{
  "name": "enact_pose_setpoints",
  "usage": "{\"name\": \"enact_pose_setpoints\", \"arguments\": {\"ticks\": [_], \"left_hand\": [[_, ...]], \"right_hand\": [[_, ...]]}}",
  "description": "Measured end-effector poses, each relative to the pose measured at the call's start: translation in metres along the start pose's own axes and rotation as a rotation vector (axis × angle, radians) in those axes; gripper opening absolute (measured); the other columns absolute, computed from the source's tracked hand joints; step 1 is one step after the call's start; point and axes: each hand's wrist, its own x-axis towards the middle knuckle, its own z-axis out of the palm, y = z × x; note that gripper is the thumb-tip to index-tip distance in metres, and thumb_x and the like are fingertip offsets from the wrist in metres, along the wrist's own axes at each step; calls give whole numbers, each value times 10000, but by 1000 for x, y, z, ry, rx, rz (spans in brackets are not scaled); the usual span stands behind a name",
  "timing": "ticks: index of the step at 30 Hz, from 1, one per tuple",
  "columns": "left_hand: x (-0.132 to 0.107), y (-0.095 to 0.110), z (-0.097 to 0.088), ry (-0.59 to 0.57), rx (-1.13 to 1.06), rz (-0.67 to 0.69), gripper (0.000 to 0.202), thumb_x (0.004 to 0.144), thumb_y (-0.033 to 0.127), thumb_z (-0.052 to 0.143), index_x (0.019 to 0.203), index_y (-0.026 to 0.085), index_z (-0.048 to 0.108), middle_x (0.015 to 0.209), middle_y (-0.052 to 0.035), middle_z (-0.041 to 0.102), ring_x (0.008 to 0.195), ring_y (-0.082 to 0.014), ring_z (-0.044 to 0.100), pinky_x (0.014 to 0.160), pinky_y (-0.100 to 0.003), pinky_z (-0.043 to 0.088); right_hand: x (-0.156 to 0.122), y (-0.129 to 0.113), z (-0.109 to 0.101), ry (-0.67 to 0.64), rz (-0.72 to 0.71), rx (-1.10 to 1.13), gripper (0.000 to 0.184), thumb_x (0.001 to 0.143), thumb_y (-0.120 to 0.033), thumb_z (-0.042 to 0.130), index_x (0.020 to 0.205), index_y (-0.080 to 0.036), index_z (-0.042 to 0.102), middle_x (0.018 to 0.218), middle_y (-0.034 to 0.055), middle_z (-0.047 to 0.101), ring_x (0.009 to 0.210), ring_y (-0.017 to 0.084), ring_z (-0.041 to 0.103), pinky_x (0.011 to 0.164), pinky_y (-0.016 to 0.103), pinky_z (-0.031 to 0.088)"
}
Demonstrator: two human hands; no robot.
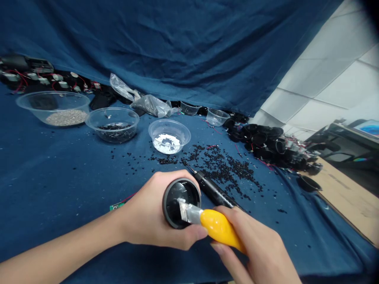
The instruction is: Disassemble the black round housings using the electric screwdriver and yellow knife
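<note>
My left hand [151, 219] is wrapped around a round black housing [181, 202], its open end facing up at me. My right hand [260, 248] grips a yellow-handled tool [217, 228] whose short metal tip [186, 210] reaches into the housing's opening. A black pen-like tool [214, 190] lies on the blue cloth just behind both hands. A small green circuit board [117, 206] with a red wire peeks out beside my left wrist.
Three clear plastic bowls stand at the back: grey granules [63, 117], dark parts [114, 128], white pieces [168, 142]. Small black bits [225, 165] are scattered over the cloth. A pile of black housings with red wires [266, 144] lies right; a wooden bench edge [349, 205] is beyond.
</note>
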Motion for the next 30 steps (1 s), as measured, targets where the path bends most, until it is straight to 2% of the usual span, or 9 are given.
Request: {"name": "enact_pose_setpoints", "arguments": {"ticks": [3,12,17,24,30], "left_hand": [[0,0,0,-16,-28,-8,290,681,242,791,874,156,593,741,33,616,608,-91,538,544,-172,455],[-2,-1,3,-6,-51,-49,302,649,255,787,861,168,590,696,40,599,574,-94,499,505,-181,423],[-4,-4,2,-21,-32,16,288,676,263,768,875,168,583,697,30,612,576,-104,524,502,-182,439],[-6,-7,5,31,-26,51,264,691,246,746,874,174,570,686,32,625,557,-102,543,491,-174,444],[-5,-7,10,82,36,38,256,662,209,730,856,177,567,667,41,603,542,-95,502,483,-174,431]], "right_hand": [[0,0,-1,9,5,-9,274,1039,-429,360,1109,-195,487,783,17,642,630,142,658,533,225,543],[-3,6,1,6,-58,-11,297,1042,-410,357,1142,-165,491,823,46,672,667,141,689,577,212,564],[-5,6,3,63,-78,-72,318,1039,-426,370,1153,-150,479,834,68,692,672,160,704,583,220,576],[-13,7,10,45,-60,-38,341,1016,-424,453,1213,-149,491,856,66,679,678,160,697,582,219,575],[-15,9,13,4,15,69,309,1005,-395,487,1213,-167,491,848,35,670,675,132,688,588,182,559]]}}
